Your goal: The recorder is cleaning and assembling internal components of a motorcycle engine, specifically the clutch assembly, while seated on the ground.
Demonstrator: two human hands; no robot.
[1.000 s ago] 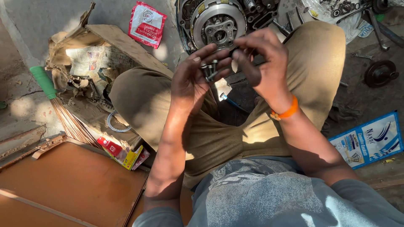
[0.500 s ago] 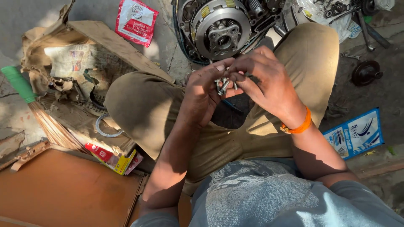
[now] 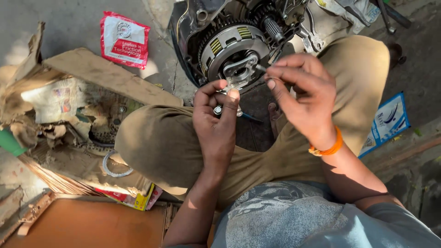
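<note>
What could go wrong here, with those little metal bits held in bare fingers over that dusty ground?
The small bolts in the left hand could slip and get lost on the gritty ground. The tiny piece pinched by the right hand could fall into the open clutch assembly. Dust might get into the exposed gears.

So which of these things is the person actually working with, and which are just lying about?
In use: left hand holding small metal parts; right hand pinching a small piece; clutch assembly.
Lying about: red packet, cardboard box, blue carton, metal ring.
</note>
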